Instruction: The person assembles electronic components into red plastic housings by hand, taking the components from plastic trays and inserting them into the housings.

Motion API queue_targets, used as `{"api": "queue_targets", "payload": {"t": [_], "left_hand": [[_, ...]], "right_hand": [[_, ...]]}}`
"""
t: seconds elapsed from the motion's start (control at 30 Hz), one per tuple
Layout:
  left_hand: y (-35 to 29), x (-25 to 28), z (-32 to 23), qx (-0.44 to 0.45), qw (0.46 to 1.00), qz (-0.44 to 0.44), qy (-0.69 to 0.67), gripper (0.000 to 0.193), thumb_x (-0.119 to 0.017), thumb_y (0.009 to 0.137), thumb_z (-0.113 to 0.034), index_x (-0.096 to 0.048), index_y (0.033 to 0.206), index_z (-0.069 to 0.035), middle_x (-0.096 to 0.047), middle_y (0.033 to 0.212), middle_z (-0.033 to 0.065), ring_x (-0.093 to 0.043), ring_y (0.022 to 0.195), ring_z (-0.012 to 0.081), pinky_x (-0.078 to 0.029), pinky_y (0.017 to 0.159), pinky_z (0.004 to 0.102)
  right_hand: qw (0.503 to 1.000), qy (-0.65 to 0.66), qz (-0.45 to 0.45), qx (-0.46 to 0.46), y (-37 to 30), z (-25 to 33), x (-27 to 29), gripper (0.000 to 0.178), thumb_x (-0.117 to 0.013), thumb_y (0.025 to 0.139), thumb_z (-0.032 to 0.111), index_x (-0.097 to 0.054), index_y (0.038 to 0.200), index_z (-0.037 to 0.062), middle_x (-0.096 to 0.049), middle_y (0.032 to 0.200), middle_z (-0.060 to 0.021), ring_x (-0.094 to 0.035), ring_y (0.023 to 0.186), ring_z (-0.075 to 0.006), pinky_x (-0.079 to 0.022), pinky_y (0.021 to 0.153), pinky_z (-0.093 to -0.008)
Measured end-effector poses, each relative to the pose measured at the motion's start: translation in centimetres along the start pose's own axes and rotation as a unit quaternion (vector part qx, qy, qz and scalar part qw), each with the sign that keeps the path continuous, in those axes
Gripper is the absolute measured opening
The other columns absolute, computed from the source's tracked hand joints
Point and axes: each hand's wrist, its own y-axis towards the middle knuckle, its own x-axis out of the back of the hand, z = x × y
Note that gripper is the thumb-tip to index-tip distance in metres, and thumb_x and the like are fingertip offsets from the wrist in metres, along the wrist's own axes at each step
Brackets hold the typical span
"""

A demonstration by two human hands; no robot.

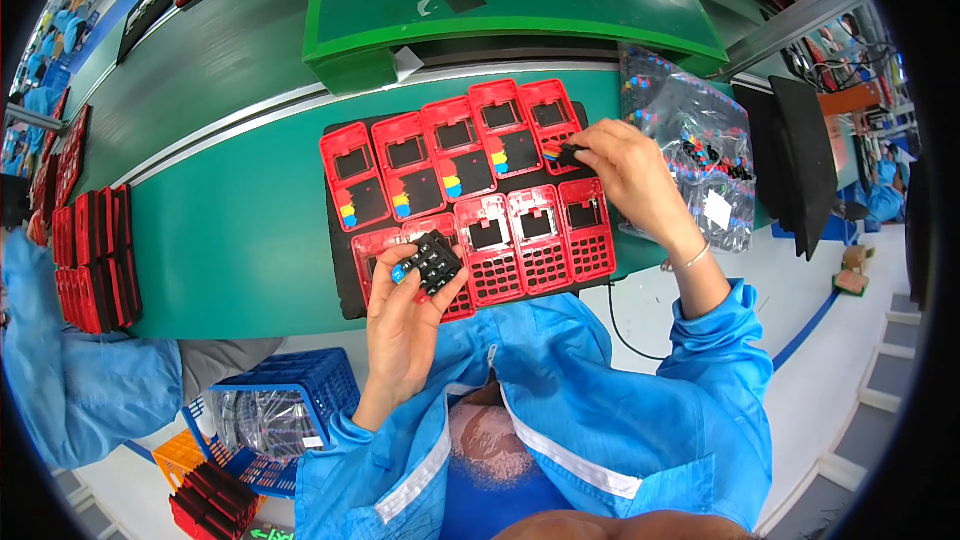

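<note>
Left hand point(403, 335): upright above its wrist point(378, 405), fingers point(381, 268) curled in a grip. Right hand point(635, 175): farther forward, fingertips point(590, 156) pinched, directed leftward; forearm point(706, 288) bare below the wrist point(688, 246).

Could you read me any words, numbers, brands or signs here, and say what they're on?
Nothing here reads clearly enough to quote.
White label on the clear plastic bag: too small to read.
White tag by the blue basket: too small.
Black keypads in the left hand: any key markings too small.
Green panel, lower edge: pale marks, cut off and unclear.
</note>
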Motion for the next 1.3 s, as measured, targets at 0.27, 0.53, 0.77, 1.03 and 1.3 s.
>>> {"api": "queue_targets", "payload": {"t": [0.27,0.53,0.77,1.03,1.3], "left_hand": [[-0.1,0.2,0.2,0.012,1.0,0.002,0.012,0.022,-0.05,0.107,-0.006,-0.051,0.128,-0.008,-0.057,0.137,0.0232,-0.058,0.132,0.0401,-0.054,0.11,0.0528],[0.0,0.2,0.0,0.002,1.0,-0.016,0.024,0.022,-0.051,0.106,-0.006,-0.051,0.128,-0.008,-0.059,0.135,0.0237,-0.059,0.132,0.0392,-0.053,0.11,0.0537],[-0.1,0.3,-0.1,-0.001,1.0,-0.011,0.022,0.022,-0.051,0.106,-0.007,-0.05,0.128,-0.007,-0.059,0.135,0.024,-0.059,0.132,0.0387,-0.053,0.111,0.053],[-0.6,0.8,-0.5,-0.005,1.0,-0.022,0.016,0.024,-0.05,0.106,-0.008,-0.049,0.13,-0.007,-0.057,0.138,0.0241,-0.057,0.134,0.0396,-0.052,0.111,0.0527],[-0.8,1.0,-1.0,-0.027,1.0,-0.01,0.002,0.024,-0.048,0.108,-0.011,-0.049,0.132,-0.006,-0.054,0.14,0.0239,-0.055,0.135,0.0405,-0.05,0.113,0.0541]], "right_hand": [[0.997,-0.072,-0.019,0.031,0.4,-3.9,-2.9,0.023,-0.071,0.087,0.005,-0.074,0.109,0.0013,-0.072,0.101,-0.0122,-0.062,0.102,-0.0327,-0.048,0.093,-0.0424],[0.991,-0.081,-0.078,0.073,0.0,-2.6,-2.5,0.033,-0.065,0.081,-0.003,-0.073,0.113,0.0008,-0.068,0.115,-0.013,-0.061,0.108,-0.0319,-0.049,0.096,-0.0426],[0.99,-0.075,0.023,0.117,-0.8,-2.7,-2.7,0.037,-0.066,0.078,-0.005,-0.071,0.113,0.0002,-0.067,0.117,-0.0136,-0.064,0.111,-0.0334,-0.052,0.099,-0.0437],[0.989,-0.073,0.057,0.115,-0.8,-2.4,-2.4,0.032,-0.065,0.084,0.0,-0.069,0.116,-0.0001,-0.067,0.121,-0.0142,-0.063,0.114,-0.0344,-0.051,0.101,-0.044],[0.981,-0.141,0.021,0.132,0.0,-2.4,-2.8,0.031,-0.064,0.084,0.003,-0.07,0.114,0.0017,-0.07,0.119,-0.0136,-0.065,0.115,-0.0311,-0.048,0.108,-0.0472]]}}
